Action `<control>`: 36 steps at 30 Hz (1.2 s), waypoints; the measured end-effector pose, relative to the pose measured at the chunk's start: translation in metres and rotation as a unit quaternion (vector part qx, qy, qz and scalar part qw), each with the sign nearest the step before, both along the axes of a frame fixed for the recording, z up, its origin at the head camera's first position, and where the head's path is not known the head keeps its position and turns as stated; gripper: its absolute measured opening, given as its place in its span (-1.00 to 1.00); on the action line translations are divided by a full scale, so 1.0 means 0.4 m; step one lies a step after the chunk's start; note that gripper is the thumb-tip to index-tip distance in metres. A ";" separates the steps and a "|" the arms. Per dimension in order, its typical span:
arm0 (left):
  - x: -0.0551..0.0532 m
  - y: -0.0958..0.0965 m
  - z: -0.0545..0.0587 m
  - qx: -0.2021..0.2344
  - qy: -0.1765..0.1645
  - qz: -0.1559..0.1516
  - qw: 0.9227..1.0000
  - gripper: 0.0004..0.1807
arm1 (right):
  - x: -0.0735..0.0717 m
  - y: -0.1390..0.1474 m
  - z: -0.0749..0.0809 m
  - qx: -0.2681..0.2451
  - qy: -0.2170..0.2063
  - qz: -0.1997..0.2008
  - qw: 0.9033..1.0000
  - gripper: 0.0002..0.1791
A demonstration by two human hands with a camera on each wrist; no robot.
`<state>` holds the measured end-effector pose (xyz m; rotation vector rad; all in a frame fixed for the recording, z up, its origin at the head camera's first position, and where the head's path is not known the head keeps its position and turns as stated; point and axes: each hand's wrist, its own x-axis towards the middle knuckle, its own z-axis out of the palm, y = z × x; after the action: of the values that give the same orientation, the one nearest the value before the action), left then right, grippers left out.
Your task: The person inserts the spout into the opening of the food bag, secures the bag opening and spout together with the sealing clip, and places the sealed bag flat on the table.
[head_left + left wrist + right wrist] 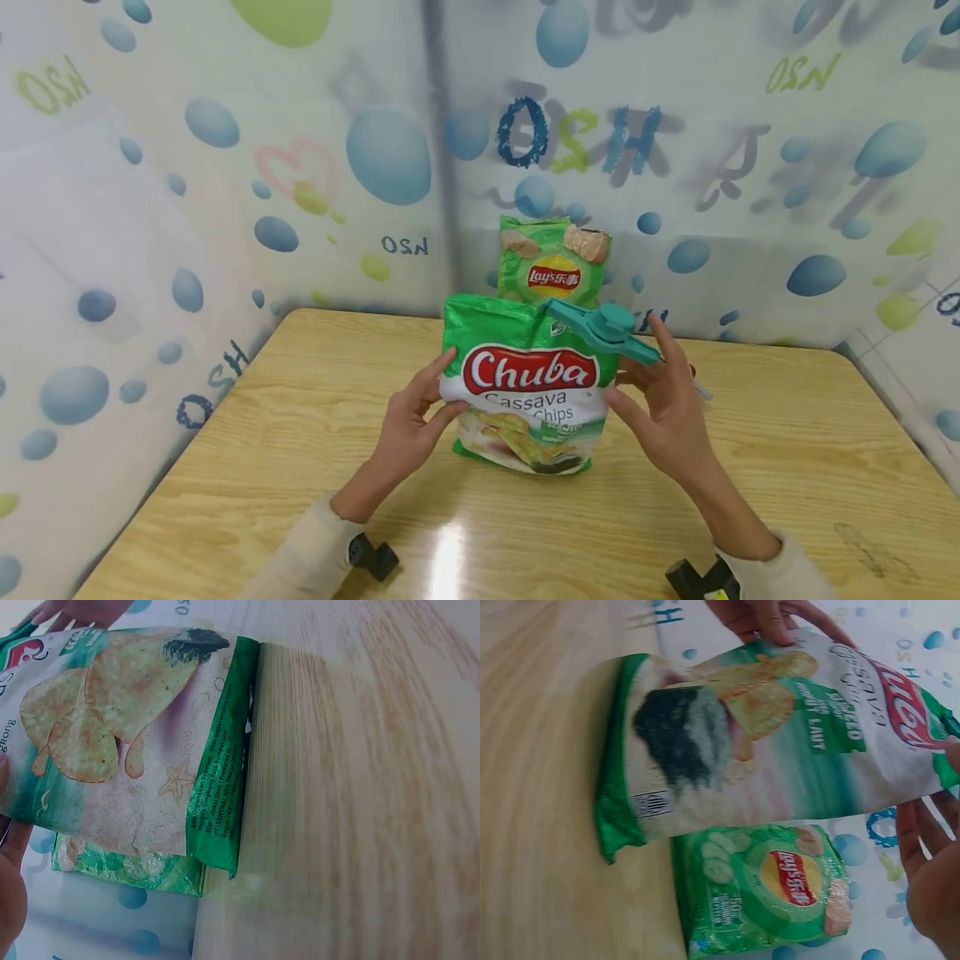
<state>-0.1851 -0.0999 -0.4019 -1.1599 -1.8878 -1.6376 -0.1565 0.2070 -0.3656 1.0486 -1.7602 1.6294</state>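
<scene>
A green and white bag of Chuba cassava chips [528,425] stands upright on the table, its folded top edge facing up. My left hand [412,421] grips its left side, thumb on the front and fingers behind. At the right side, my right hand [667,408] holds the bag with the thumb at the front edge, fingers partly hidden behind and one finger raised. A teal bag clip [600,325] with a round knob slants across the top right corner and sticks out past the edge towards the right fingers. The bag's green bottom seam [225,757] meets the wood in the left wrist view.
Behind the chips a green Lay's bag [555,258] stands against the patterned curtain [390,158]. The light wooden table [300,392] reaches to the curtain. A small grey tip [703,390] shows beyond my right hand.
</scene>
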 end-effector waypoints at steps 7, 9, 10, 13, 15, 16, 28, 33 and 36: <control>-0.006 0.003 0.003 0.000 0.032 0.004 0.999 -0.17 | 0.008 -0.012 -0.044 0.035 0.156 -0.045 0.986 -0.22; -0.007 0.004 0.003 0.001 0.032 0.007 0.999 -0.17 | 0.018 -0.016 -0.047 0.052 0.164 -0.053 0.984 -0.29; -0.007 0.004 0.002 0.000 0.032 0.008 0.999 -0.17 | 0.024 -0.018 -0.048 0.062 0.160 -0.057 0.984 -0.33; -0.008 0.006 0.001 0.000 0.033 0.014 0.999 -0.16 | 0.041 -0.021 -0.051 0.106 0.131 -0.058 0.984 -0.41; -0.009 0.009 0.001 0.000 0.033 0.021 0.999 -0.16 | 0.049 -0.024 -0.055 0.129 0.107 -0.055 0.984 -0.44; -0.010 0.010 0.002 -0.001 0.032 0.026 0.999 -0.15 | 0.050 -0.025 -0.059 0.138 0.098 -0.055 0.984 -0.46; -0.027 0.007 0.030 -0.033 -0.018 0.108 0.993 -0.27 | 0.024 -0.075 -0.106 0.134 0.022 -0.087 0.987 -0.26; -0.006 -0.010 0.084 -0.061 -0.055 0.142 0.986 -0.31 | 0.018 -0.111 -0.122 0.119 -0.034 -0.082 0.989 -0.13; -0.024 -0.032 0.075 -0.064 -0.076 0.149 0.984 -0.30 | 0.014 -0.135 -0.124 0.111 -0.067 -0.076 0.989 -0.20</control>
<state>-0.1948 -0.1127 -0.3720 -0.7657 -2.1692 -1.4930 -0.1511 0.1528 -0.4150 0.8926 -2.0948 1.4664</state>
